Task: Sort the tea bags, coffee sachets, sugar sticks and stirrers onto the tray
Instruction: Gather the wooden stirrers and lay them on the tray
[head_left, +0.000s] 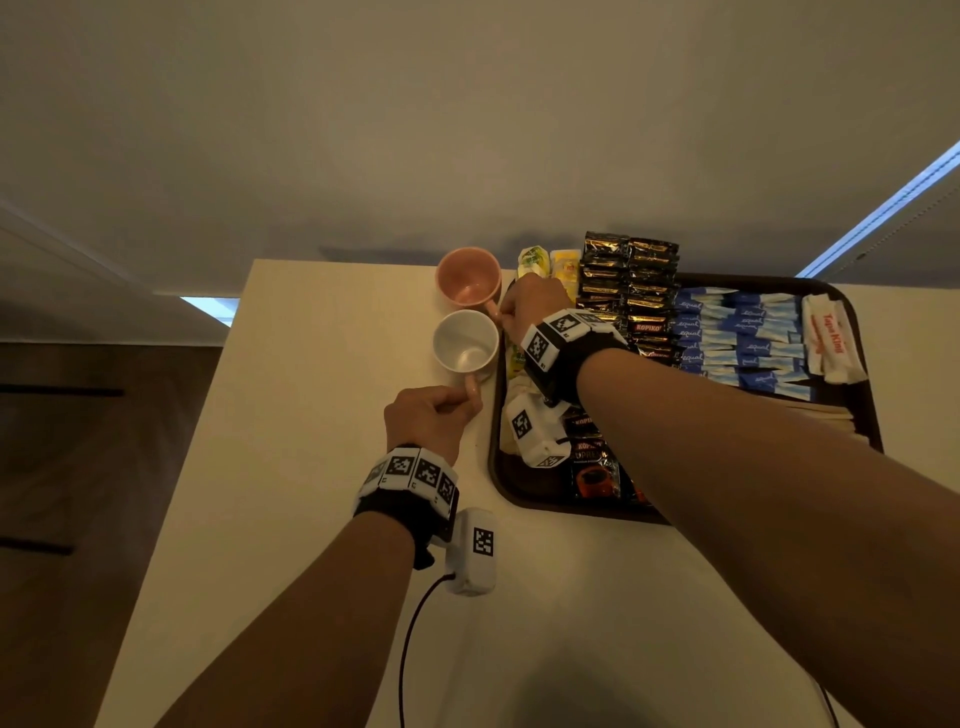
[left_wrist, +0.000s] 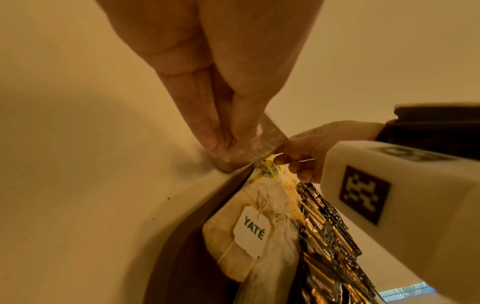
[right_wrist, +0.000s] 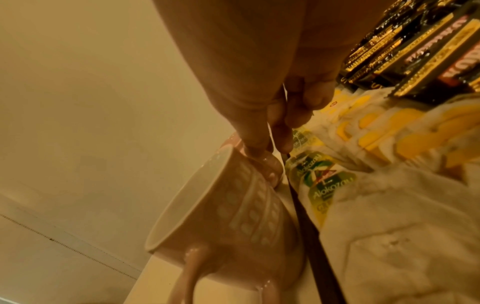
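Left hand (head_left: 431, 415) curled round the glossy handle of the white cup (head_left: 466, 348); right hand (head_left: 535, 306) pinching the handle of the dotted pink cup (head_left: 468, 276). Both round cups on the pale table (head_left: 322, 415), beside the dark rounded tray (head_left: 498, 467) holding papery tea bags (left_wrist: 249, 232), shiny foil coffee sachets (head_left: 649, 296), blue sugar sticks (head_left: 748, 332), flat stirrers (head_left: 821, 410)
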